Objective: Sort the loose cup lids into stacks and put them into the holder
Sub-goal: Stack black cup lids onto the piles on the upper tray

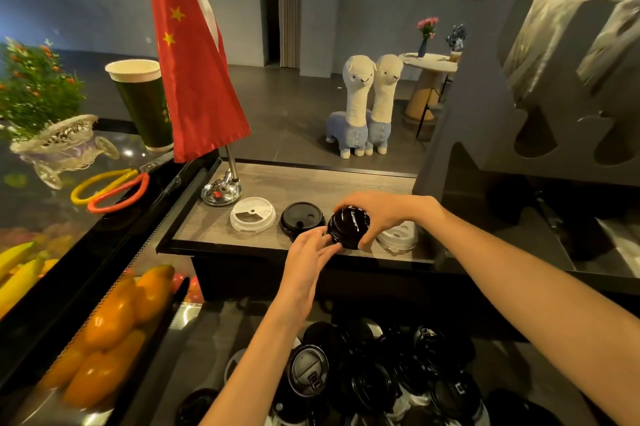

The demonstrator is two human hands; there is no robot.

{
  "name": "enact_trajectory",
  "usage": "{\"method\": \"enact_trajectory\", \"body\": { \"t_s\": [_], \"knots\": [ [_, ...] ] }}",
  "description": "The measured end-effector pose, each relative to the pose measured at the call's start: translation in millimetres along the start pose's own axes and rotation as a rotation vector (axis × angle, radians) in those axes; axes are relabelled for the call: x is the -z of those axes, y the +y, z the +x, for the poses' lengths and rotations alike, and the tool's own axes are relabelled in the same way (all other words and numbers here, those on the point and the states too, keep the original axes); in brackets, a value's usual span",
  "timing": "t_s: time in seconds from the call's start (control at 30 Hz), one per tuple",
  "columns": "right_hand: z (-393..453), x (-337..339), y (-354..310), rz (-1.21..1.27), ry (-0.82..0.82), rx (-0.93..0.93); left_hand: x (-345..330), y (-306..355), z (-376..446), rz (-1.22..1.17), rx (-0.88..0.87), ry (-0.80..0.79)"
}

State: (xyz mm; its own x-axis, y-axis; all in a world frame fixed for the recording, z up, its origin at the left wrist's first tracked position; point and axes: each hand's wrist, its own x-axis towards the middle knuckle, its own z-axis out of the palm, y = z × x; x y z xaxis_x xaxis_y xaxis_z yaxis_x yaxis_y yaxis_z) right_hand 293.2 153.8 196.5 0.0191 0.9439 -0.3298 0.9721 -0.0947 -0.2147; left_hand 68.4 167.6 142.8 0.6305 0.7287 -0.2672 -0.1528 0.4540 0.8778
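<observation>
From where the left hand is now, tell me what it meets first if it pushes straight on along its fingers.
The left hand points up and right; its fingertips are already at the black lid stack gripped by the right hand, so that stack comes first, though actual contact is unclear.

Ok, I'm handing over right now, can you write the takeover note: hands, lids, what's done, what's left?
Right hand grips a short stack of black lids from above, tilted, at the wooden shelf.
Left hand: straight fingers touch the stack's near side, steadying it.
On the shelf: a white lid at left, a black lid beside it, a white stack behind the right hand.
Done: sorting by colour has started.
Left: the loose pile of lids below is still unsorted; the holder at right has no lids that I can see.
</observation>
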Motion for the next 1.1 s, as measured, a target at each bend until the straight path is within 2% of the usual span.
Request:
{"method": "enact_trajectory", "body": {
  "t_s": [0.23,0.33,0.5,0.57,0.7,0.83,1.0,1.1],
  "knots": [
    [-1.9,-2.4,1.0,-0.009,-0.010,-0.026,0.4,1.0,-1.8,0.036,-0.008,-0.008],
    [-14.0,-1.0,-5.6,0.074,0.023,-0.054,4.4,3.5,-10.7,0.072,-0.046,0.007],
    [-61.0,-32.3,-38.2,0.230,0.456,0.009,33.0,-12.0,-36.4,0.200,-0.103,0.020],
    [-81.6,-63.0,-55.2,0.416,0.512,0.039,48.4,-31.2,-45.6,0.310,-0.102,0.007],
    [-106.8,-146.7,-72.7,0.628,0.383,-0.074,81.3,-91.8,-56.2,0.544,-0.053,0.004],
    [-108.9,-234.2,-61.9,0.507,0.203,-0.225,105.6,-154.6,-58.9,0.746,0.097,-0.052],
    [-105.1,-294.8,-76.1,0.308,0.063,-0.333,106.9,-191.7,-66.0,0.643,0.200,0.064],
    [-101.0,-312.8,-84.5,0.288,0.100,-0.379,109.8,-197.9,-68.6,0.593,0.214,0.110]
  ]
}}
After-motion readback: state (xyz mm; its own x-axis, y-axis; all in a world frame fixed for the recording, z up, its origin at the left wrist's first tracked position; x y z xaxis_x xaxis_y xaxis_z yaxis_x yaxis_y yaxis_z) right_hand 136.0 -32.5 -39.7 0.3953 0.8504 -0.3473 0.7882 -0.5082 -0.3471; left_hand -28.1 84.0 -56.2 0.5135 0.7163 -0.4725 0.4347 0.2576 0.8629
